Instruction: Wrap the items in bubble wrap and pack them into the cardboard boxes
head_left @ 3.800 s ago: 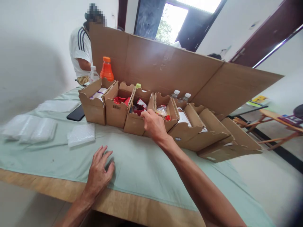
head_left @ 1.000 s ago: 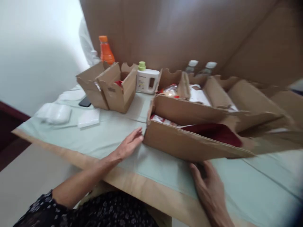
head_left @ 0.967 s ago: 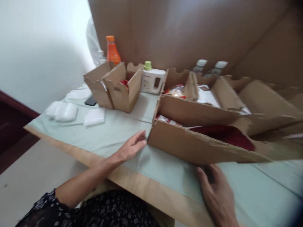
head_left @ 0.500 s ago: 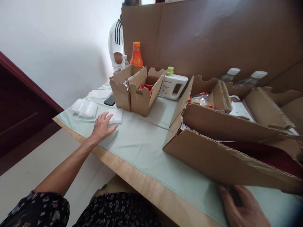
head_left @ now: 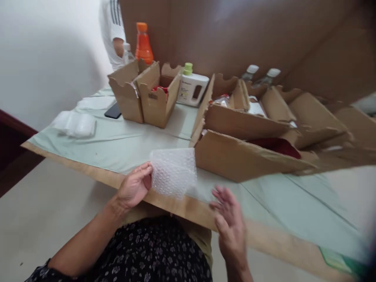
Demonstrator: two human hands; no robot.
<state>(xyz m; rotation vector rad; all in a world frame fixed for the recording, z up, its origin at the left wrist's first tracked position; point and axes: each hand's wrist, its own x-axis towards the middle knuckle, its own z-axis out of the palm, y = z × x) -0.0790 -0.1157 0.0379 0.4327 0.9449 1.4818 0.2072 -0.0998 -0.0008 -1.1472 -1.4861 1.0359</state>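
My left hand (head_left: 137, 184) pinches the left edge of a clear bubble wrap bag (head_left: 173, 172), which it holds up above the table's front edge. The bag looks flat. Right of the bag, my right hand (head_left: 229, 219) is raised with its fingers apart and nothing in them, a little blurred by motion. Behind the bag stands a long cardboard box (head_left: 235, 152) with dark red material (head_left: 276, 147) inside.
Several cardboard bins (head_left: 155, 103) stand along the back with a white jug (head_left: 192, 90) and an orange bottle (head_left: 143, 45). Folded bubble wrap (head_left: 75, 123) and a phone (head_left: 112, 111) lie at left. Another person's arm (head_left: 118, 47) shows behind.
My left hand has picked up the bubble wrap bag from the table and brought it right, towards me. My right hand has come out from beside the long box and moved left. The view has shifted.
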